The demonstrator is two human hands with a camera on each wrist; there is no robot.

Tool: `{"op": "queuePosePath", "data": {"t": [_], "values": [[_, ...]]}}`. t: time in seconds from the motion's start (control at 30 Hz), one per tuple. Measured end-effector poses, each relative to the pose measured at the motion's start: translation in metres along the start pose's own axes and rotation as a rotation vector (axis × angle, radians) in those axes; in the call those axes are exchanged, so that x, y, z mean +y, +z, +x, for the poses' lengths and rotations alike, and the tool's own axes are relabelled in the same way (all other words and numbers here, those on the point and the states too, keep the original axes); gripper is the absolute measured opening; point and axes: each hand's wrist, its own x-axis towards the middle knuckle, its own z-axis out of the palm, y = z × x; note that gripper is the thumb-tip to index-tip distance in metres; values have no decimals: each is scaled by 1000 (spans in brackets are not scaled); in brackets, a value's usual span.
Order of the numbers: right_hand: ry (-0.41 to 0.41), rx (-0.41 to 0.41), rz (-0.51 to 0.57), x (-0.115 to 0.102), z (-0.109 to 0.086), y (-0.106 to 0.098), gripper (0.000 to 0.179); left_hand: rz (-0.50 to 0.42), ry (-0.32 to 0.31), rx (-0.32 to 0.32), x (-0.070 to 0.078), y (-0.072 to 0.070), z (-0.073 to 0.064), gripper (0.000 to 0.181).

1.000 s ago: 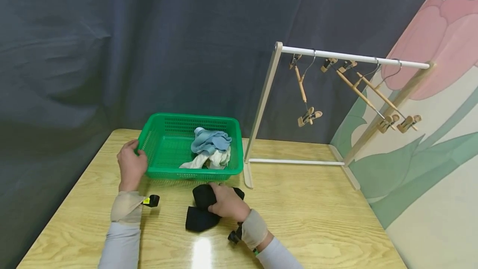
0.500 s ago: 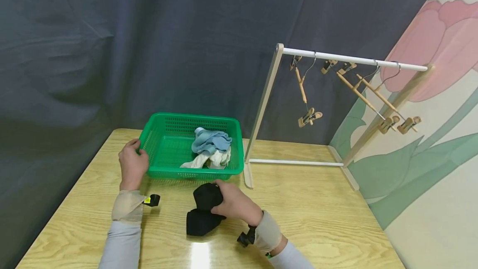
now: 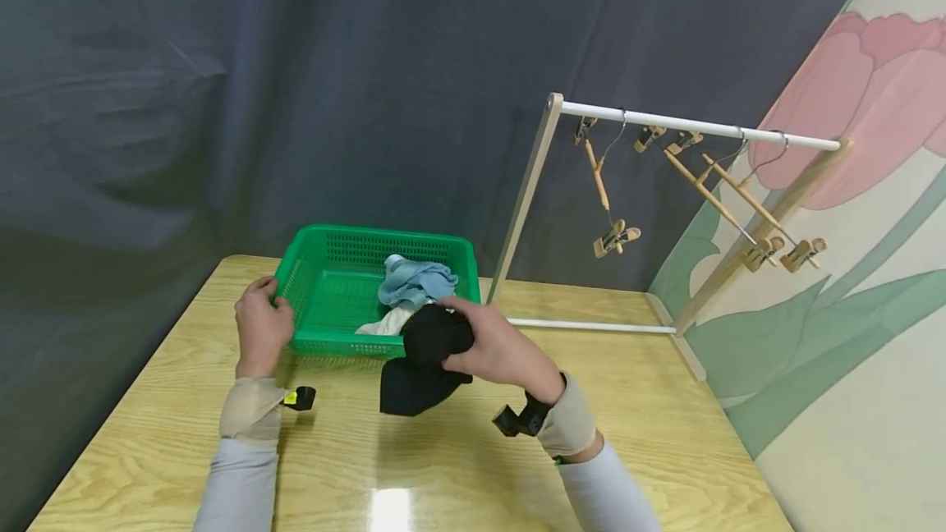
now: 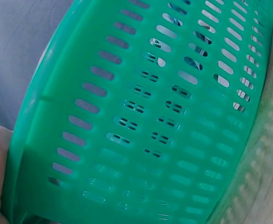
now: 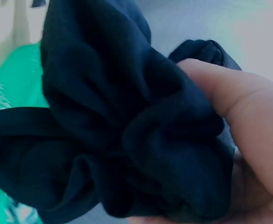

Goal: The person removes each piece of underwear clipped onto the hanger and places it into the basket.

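In the head view my left hand (image 3: 264, 325) grips the left rim of a green plastic basket (image 3: 336, 345), thumb on the inner side. The left wrist view is filled by the basket's slotted wall (image 4: 127, 121). My right hand (image 3: 502, 347) holds a bunched black cloth (image 3: 424, 380) above the table at the basket's front right corner. Close up in the right wrist view, the folds of the black cloth (image 5: 127, 116) lie between thumb and fingers. Inside the basket are a light blue cloth (image 3: 415, 279) and a white cloth (image 3: 386, 323), the latter partly hidden behind the black one.
Right of the basket stands a wooden rack with a white top rail (image 3: 687, 123). From it hang several clip hangers (image 3: 600, 179). A dark curtain (image 3: 369, 105) closes off the back, and a painted wall (image 3: 835, 335) bounds the right of the wooden table (image 3: 606, 433).
My right hand has lifted the black cloth off the table and brought it up and forward to the basket's front edge. My left hand stays on the rim.
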Motion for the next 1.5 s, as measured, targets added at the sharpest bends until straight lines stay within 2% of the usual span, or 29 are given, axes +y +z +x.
{"op": "queuePosePath", "data": {"t": [0.23, 0.33, 0.47, 0.6, 0.7, 0.87, 1.07, 1.27, 1.4, 1.5], "values": [[-30, 164, 30, 1, 33, -18, 93, 24, 28, 34, -5, 0, -3, 41], [-52, 215, 70, 5, 50, -20, 87, 22, 35, 44, -5, 0, -3, 41], [-86, 248, 88, 10, 77, -20, 72, 23, 13, 40, -3, -2, -4, 41], [-78, 232, 88, 22, 104, -17, 64, 23, -1, 34, -2, -3, -3, 41], [-51, 203, 98, 35, 121, -11, 65, 17, -2, 27, -2, -4, -2, 41], [5, 134, 73, 52, 139, -2, 65, 15, 3, 12, -3, -3, -2, 42], [59, 32, -27, 63, 151, 6, 63, 15, 8, 8, -5, -2, -2, 42], [91, -54, -224, 69, 158, 8, 63, 4, 9, 9, -3, -1, 0, 42], [167, -78, -307, 69, 159, 9, 68, 3, 9, 3, -2, -1, 1, 42], [154, -52, -291, 68, 160, 9, 72, 2, 5, -1, -3, -2, 1, 42]]}}
